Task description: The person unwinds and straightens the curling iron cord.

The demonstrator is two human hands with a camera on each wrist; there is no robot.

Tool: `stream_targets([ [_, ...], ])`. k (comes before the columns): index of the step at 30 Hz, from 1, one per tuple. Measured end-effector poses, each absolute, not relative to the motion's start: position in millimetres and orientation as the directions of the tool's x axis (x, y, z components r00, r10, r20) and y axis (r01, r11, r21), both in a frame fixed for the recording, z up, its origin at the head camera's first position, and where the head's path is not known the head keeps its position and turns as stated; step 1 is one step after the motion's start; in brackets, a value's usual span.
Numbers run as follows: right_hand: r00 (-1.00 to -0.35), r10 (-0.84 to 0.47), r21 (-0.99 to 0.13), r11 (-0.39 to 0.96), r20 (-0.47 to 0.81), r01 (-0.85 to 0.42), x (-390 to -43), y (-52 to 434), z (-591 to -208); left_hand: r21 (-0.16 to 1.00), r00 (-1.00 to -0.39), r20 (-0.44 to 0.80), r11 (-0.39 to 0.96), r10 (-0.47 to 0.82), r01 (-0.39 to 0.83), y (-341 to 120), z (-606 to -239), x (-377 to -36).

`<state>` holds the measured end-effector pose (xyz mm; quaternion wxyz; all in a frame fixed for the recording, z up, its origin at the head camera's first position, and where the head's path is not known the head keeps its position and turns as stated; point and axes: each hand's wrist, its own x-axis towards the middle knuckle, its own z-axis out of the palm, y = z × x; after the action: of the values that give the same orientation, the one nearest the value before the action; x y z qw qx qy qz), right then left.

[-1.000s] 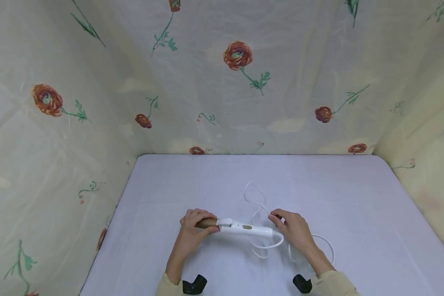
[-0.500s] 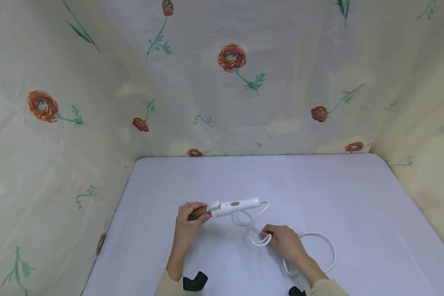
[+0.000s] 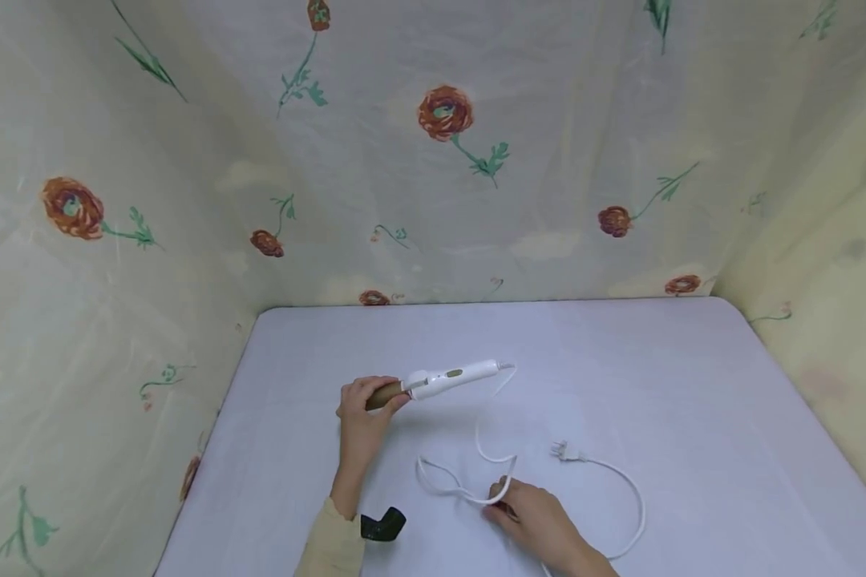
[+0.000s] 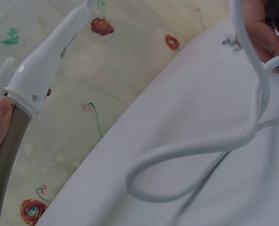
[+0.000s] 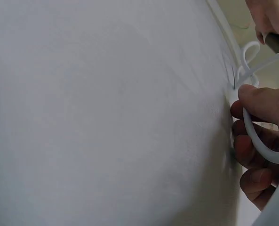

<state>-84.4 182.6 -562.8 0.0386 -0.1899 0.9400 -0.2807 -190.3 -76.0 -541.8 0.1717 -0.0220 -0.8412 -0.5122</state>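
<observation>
Left hand (image 3: 364,417): I grip the curling iron (image 3: 433,382) by its brown barrel.
Right hand (image 3: 537,525): I pinch its cord (image 3: 469,493).
Handling: iron rigid and light; cord limp, likely to tangle.

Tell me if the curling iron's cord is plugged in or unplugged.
Unplugged. The plug lies loose on the white table, prongs bare, with no socket in sight. The cord runs in slack loops to the curling iron.

A white curling iron (image 3: 443,380) with a brown barrel is held lifted, tilted, its handle pointing away to the right. Its white cord (image 3: 469,481) trails down in loops across the lavender counter (image 3: 657,385), the plug (image 3: 564,453) lying flat.
</observation>
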Motion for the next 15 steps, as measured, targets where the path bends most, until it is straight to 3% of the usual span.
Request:
stream_targets([
  [5, -0.903, -0.425, -0.532, 0.751, 0.063, -0.391, -69.6, 177.8, -562.8, 0.785, -0.926, 0.368, 0.563, -0.09, 0.257, -66.1, -548.1, -201.8],
  [10, -0.9, -0.436, -0.56, 0.741, 0.017, -0.37, -58.1, 174.5, -563.3, 0.726, -0.933, 0.356, 0.643, -0.052, 0.241, -58.9, -561.6, -210.5],
  [15, -0.913, -0.406, -0.506, 0.782, 0.029, -0.364, -44.5, 171.7, -562.2, 0.689, -0.936, 0.352, 0.68, -0.011, 0.251, -52.1, -571.4, -215.3],
])
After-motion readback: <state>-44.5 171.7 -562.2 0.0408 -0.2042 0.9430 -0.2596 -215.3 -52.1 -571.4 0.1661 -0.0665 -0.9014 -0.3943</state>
